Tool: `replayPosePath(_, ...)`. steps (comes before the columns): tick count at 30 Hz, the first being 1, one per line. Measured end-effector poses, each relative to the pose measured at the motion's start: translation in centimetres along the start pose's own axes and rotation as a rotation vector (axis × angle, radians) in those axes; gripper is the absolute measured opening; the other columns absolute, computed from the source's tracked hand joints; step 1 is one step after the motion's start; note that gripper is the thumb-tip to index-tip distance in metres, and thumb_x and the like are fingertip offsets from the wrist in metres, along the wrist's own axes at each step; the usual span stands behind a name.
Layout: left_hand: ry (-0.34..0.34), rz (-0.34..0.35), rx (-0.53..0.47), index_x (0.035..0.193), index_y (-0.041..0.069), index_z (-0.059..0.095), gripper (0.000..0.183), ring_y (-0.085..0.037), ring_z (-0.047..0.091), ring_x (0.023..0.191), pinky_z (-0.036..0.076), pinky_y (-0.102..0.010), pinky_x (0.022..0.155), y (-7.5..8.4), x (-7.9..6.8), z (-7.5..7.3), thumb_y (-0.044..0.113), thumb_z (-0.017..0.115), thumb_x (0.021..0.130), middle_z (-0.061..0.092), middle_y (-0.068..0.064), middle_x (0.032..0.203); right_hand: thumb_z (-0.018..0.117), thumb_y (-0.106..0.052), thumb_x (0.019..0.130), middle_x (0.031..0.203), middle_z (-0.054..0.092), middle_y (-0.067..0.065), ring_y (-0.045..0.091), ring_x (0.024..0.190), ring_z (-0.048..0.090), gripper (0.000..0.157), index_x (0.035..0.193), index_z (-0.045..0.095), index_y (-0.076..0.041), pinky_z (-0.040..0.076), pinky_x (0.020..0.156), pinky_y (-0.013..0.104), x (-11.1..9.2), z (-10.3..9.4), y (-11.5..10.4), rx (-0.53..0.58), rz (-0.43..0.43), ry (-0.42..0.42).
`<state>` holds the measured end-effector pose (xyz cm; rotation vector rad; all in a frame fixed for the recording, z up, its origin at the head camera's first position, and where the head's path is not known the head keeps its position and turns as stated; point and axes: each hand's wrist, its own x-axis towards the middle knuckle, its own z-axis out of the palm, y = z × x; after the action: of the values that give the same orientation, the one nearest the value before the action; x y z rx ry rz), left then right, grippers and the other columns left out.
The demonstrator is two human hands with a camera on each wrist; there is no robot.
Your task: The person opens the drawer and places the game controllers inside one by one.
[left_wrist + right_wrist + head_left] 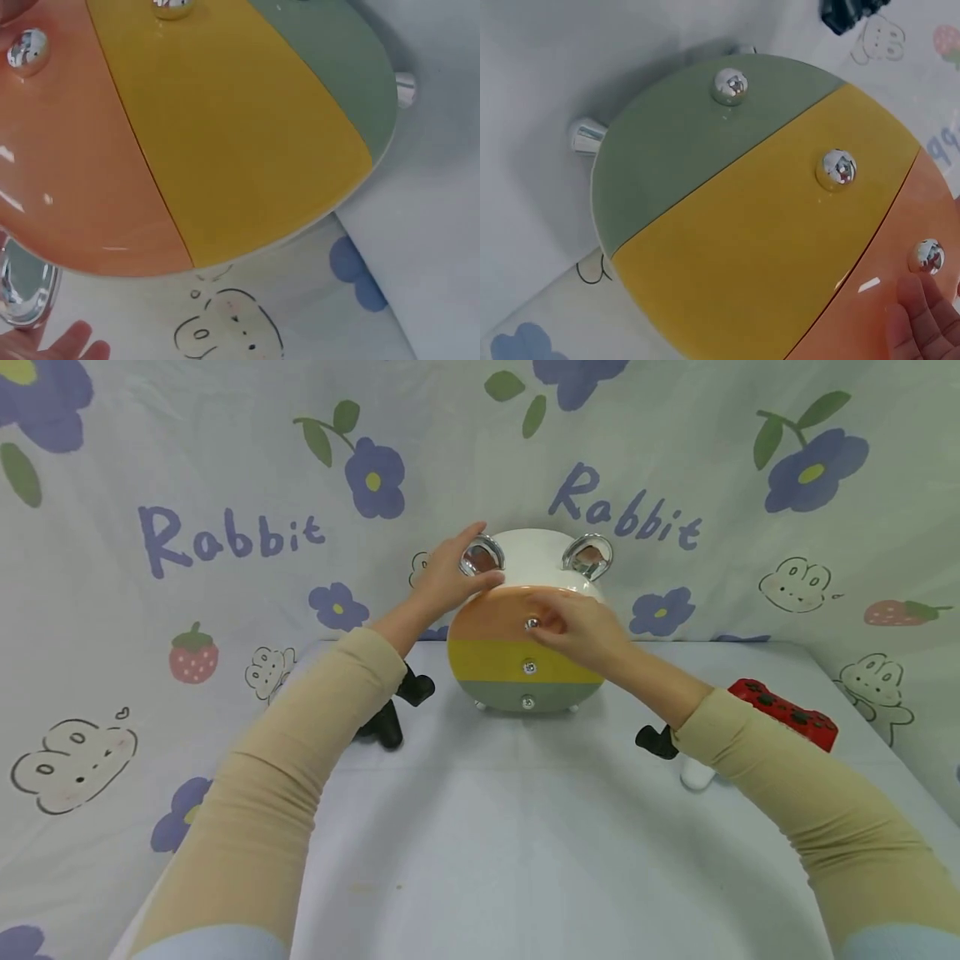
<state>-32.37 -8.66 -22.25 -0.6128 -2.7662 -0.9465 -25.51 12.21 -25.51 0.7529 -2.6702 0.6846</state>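
Observation:
A rounded small drawer cabinet (487,660) stands on the table, its white top carrying two shiny silver ears (590,557). Its orange, yellow and green drawers each bear a silver knob; all three look closed. Around the cabinet's left silver ear (480,555) my left hand (448,572) is spread, thumb in front at the rim, other fingers extended beyond the ear. At the orange drawer's knob (928,256) are the fingertips of my right hand (581,625), beside or touching it. Its thumb is outside the right wrist view, and no pinch is plain.
A red game controller (787,714) lies on the right of the white-covered table (525,860), with a white rounded object (697,774) near the right sleeve. A black object (387,727) is partly hidden by the left sleeve. A patterned cloth (247,452) hangs behind.

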Motion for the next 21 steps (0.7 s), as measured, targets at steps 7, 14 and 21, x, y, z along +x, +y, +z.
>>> replayPosePath(7,0.034,0.003,-0.043,0.146,0.025,0.022,0.081,-0.023,0.026,0.135,0.024,-0.047,0.107,-0.3,-0.1,0.3,0.04,0.068,0.08,0.031,-0.005,0.146,0.065,-0.024,0.085,0.091,0.065,0.005,0.02,0.084,0.057,0.035,0.117,0.06,-0.011,0.046,0.077,0.033,0.2,0.6,-0.1,-0.021,-0.005,0.031)
replayPosePath(14,0.014,0.0,-0.008,0.145,0.027,0.022,0.081,-0.023,0.027,0.135,0.026,-0.046,0.106,-0.4,0.1,0.3,0.044,0.067,0.08,0.031,-0.005,0.146,0.066,-0.026,0.084,0.078,0.064,0.003,0.017,0.073,0.056,0.026,0.106,0.065,-0.011,0.043,0.075,0.031,0.5,1.6,0.3,-0.113,-0.053,0.067)
replayPosePath(21,0.006,0.016,-0.004,0.145,0.024,0.022,0.082,-0.023,0.027,0.135,0.026,-0.046,0.106,-0.4,0.0,0.2,0.044,0.067,0.08,0.031,-0.006,0.146,0.065,-0.022,0.085,0.077,0.062,0.002,0.016,0.069,0.053,0.022,0.104,0.064,-0.01,0.043,0.065,0.026,0.8,2.1,0.3,-0.086,0.007,0.031)
